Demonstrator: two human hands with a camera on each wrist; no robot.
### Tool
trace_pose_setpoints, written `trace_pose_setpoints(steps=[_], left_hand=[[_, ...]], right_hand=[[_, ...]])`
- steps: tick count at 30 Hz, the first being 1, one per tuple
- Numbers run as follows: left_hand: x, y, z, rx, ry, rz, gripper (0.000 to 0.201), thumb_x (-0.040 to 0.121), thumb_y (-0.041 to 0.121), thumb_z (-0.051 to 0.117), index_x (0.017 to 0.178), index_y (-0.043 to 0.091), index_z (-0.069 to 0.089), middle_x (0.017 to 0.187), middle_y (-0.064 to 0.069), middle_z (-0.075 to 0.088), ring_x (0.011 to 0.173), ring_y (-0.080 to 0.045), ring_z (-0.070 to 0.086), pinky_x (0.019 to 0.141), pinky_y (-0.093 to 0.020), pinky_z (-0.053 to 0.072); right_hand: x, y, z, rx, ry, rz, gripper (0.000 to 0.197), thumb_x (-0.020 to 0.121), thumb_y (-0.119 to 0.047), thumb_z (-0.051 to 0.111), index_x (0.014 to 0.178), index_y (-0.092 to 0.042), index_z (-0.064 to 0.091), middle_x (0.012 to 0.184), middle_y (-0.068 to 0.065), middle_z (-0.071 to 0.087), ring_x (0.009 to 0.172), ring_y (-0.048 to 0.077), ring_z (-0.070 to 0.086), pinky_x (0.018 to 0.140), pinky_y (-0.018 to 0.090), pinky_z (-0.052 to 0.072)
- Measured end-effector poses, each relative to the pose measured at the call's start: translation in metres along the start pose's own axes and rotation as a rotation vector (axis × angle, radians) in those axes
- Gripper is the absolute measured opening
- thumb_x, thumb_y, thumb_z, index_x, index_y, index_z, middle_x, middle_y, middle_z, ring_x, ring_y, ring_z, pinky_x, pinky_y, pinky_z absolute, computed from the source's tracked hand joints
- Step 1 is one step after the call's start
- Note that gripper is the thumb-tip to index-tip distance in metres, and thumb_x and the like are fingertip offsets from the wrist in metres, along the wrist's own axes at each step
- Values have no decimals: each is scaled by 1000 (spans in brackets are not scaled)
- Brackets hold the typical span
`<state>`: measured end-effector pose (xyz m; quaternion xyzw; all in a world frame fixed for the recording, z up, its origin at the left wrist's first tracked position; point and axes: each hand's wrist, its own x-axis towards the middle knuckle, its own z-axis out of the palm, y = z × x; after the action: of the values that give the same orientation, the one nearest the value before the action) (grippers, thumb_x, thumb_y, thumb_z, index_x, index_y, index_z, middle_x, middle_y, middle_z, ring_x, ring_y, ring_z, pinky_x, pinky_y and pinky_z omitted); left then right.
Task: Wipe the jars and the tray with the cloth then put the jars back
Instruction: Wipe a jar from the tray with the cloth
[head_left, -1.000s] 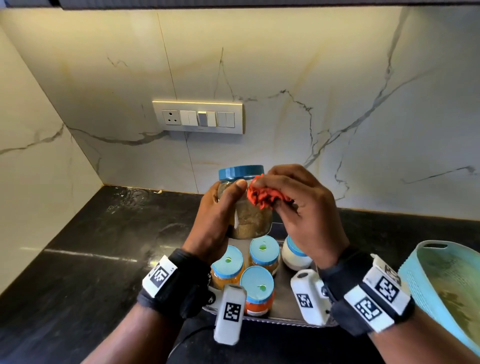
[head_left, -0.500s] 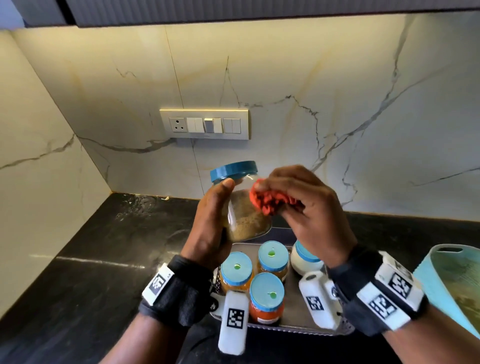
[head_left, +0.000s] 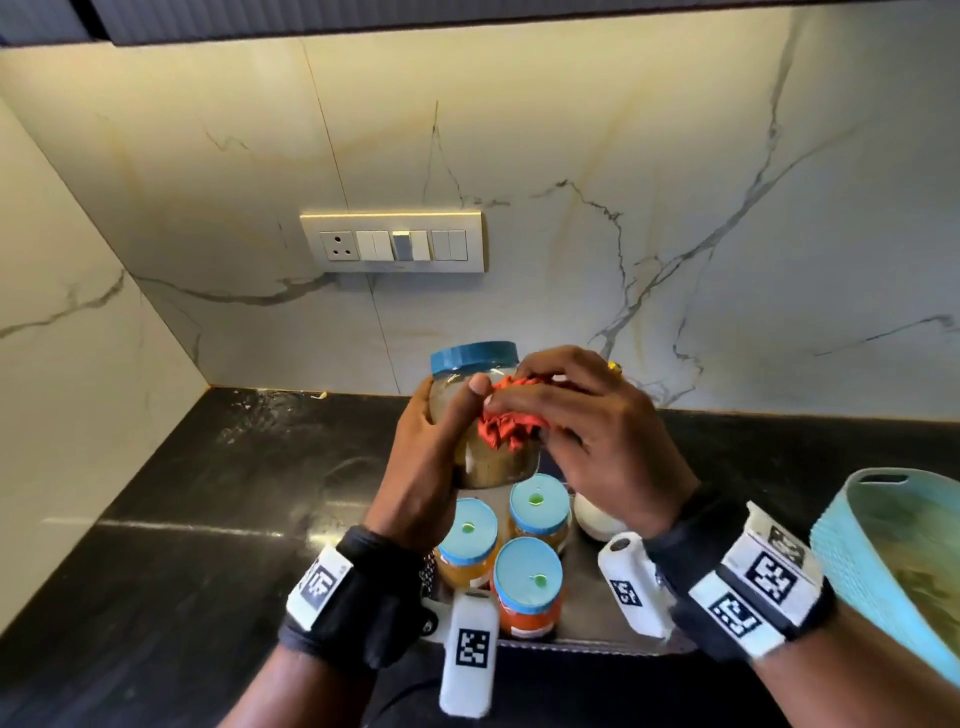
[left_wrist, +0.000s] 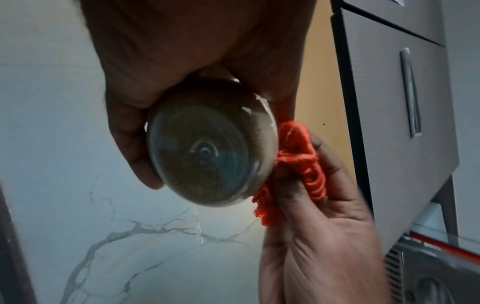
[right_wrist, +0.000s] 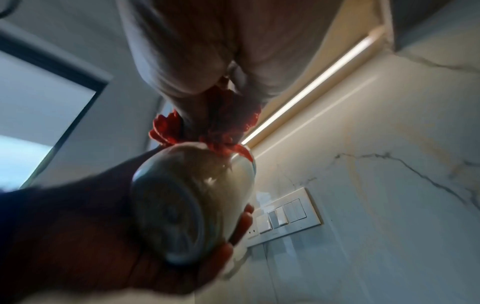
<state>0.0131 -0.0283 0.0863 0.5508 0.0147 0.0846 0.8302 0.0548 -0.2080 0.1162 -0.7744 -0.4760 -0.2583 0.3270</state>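
My left hand (head_left: 436, 457) grips a clear jar (head_left: 485, 415) with a blue lid and brown powder, raised above the tray. The jar's round base (left_wrist: 205, 158) faces the left wrist camera. My right hand (head_left: 587, 431) holds a bunched orange cloth (head_left: 506, 423) and presses it against the jar's side, as the orange cloth (left_wrist: 293, 162) also shows from below. On the steel tray (head_left: 587, 631) stand three jars with pale blue lids (head_left: 527, 571) and a white jar (head_left: 597, 519), partly hidden by my right wrist.
A light blue plastic basket (head_left: 893, 566) sits on the black counter at the right. A switch panel (head_left: 392, 241) is on the marble wall behind. Bare black counter (head_left: 182, 519) stretches to the left, up to the corner wall.
The jar has been tipped left and brought back more upright in my left hand. The cloth has slid from the jar's upper side down to its middle.
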Motion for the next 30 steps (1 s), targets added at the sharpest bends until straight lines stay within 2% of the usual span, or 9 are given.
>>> trace_pose_setpoints(steps=[4,7,9,12,15,20,24,27,30], left_hand=[[1,-2,2,-35,6,10,71,90,41,71,141,-2,51,131,-32,63,117,-43,65,87,-51,58],[4,0,3,-122,29,17,72,92,42,69,141,-7,49,125,-42,56,112,-46,60,96,-59,51],[6,0,0,-154,58,2,77,90,44,71,140,-9,47,119,-36,56,110,-46,56,97,-57,47],[3,-3,-1,-159,35,-30,78,90,44,72,141,-9,47,125,-37,55,114,-50,54,101,-64,42],[-2,-3,6,-124,-65,-47,78,90,47,73,144,-4,49,138,-44,51,120,-49,55,104,-68,42],[-4,0,9,-98,-76,-33,87,84,55,77,144,-1,51,136,-39,55,118,-47,57,97,-61,51],[-5,4,-3,-189,-43,-96,71,86,51,65,138,2,57,113,-23,66,95,-33,68,74,-40,59],[-8,5,-3,-185,-135,-120,61,85,52,69,129,9,67,110,-20,69,94,-30,69,76,-40,60],[-9,2,3,-172,-202,-134,68,74,59,81,124,14,72,113,-20,72,97,-29,72,76,-43,62]], right_hand=[[11,9,-5,78,80,123,37,84,3,72,119,-10,73,112,7,66,105,17,65,90,30,57],[-7,-9,0,18,21,53,40,83,8,65,116,-14,75,114,7,62,104,18,61,94,22,51],[-24,-21,5,-55,-41,-23,38,84,8,68,113,-15,75,116,9,63,104,21,61,92,29,54],[-28,-17,2,-63,-77,-89,36,85,6,69,113,-16,76,116,10,65,104,25,63,89,34,57],[-9,2,-6,83,33,38,39,85,7,61,115,-14,75,114,8,65,106,19,63,94,25,53],[-4,10,-4,232,125,170,40,81,7,76,117,-10,73,115,6,68,111,16,65,96,33,56],[-34,-12,6,161,76,84,49,77,18,71,114,-13,76,113,6,65,107,18,64,93,29,54],[-34,-12,5,137,81,30,45,80,18,69,114,-12,76,113,9,65,106,21,64,94,29,54],[-11,5,0,164,171,117,44,79,14,73,116,-10,74,115,9,67,109,17,64,96,29,55]])
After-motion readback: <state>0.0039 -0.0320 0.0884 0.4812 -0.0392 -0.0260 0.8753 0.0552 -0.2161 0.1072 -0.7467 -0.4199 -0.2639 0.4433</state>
